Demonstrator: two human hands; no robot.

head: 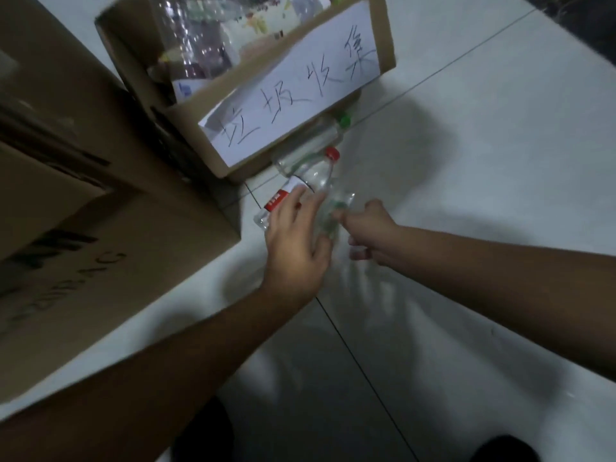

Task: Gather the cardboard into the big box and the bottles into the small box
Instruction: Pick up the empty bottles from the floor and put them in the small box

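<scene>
A clear bottle with a red cap and red label (315,176) lies on the white floor in front of the small box (383,35). My left hand (296,238) lies over it with fingers spread. Beside it, my right hand (366,231) is curled round a crumpled clear bottle with green print (333,211). A green-capped bottle (320,138) lies against the small box's base. The small box bears a handwritten white paper (293,85) and holds several clear bottles (200,38). The big cardboard box (83,228) stands at the left.
White tiled floor (500,128) stretches to the right and toward me, crossed by dark grout lines. My dark shoes (203,435) show at the bottom edge. A dark strip lies at the top right corner.
</scene>
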